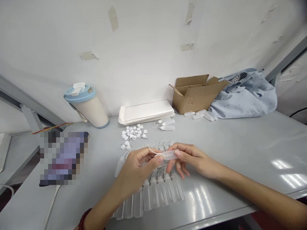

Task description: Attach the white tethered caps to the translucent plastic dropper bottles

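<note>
Between my hands is a small translucent squeeze bottle [170,155], tilted nearly sideways over the table. My right hand [189,156] grips its body between thumb and fingers. At the bottle's neck, my left hand [146,163] pinches the white needle-tip cap [159,154], with a thin strap by the fingers. Just below lies a row of similar bottles [153,195] with looped straps, partly hidden by my left arm. More bottles lie behind my hands, mostly covered. Beyond them is a pile of loose white caps [133,131], some with thin needles showing.
Capped bottles [168,124] lie near a stack of white envelopes [146,112]. An open cardboard box [198,99], several loose bottles [199,114] and a blue cloth bag [247,99] stand at the back right. On the left are a tumbler [90,108] and a blurred phone-like device [64,159] with a cable.
</note>
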Tool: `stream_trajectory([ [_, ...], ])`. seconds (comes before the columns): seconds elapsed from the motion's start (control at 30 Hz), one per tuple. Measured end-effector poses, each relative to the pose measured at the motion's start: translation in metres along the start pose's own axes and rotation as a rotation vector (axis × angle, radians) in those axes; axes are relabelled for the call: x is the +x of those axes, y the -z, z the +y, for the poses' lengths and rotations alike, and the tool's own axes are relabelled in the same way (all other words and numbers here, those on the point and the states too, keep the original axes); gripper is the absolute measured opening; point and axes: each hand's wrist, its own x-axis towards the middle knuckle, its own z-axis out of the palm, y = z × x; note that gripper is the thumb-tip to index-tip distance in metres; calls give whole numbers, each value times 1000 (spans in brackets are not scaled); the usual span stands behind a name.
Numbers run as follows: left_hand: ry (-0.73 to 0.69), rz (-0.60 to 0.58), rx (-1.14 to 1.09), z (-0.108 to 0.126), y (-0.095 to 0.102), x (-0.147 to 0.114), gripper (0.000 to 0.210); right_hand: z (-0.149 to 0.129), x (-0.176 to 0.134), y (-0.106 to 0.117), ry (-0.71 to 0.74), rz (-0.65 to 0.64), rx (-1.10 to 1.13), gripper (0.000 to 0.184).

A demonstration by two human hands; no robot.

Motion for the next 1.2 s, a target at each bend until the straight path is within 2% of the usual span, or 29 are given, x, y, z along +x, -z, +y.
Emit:
stream_trajectory([
  [0.13,-22,-24,101,1,-2,-1,22,-1,0,0,-20,-8,-27,39],
  [0.33,-304,128,378,-2,-5,-5,12,2,1,2,-21,-6,-47,38],
  [0.63,-408,127,417,-4,-6,-4,11,2,0,1,-61,2,-69,49],
  [0.77,-378,115,376,-4,-6,-4,11,1,-1,2,-80,-7,-40,51],
  [0.9,-247,80,262,-1,-5,-5,7,3,-1,2,-70,-27,-42,55],
  [1.03,-157,65,171,0,-4,-4,4,3,-3,0,0,57,-119,40],
  [1.2,-164,98,192,-3,-4,-3,4,0,-6,-3,56,137,-283,29],
])
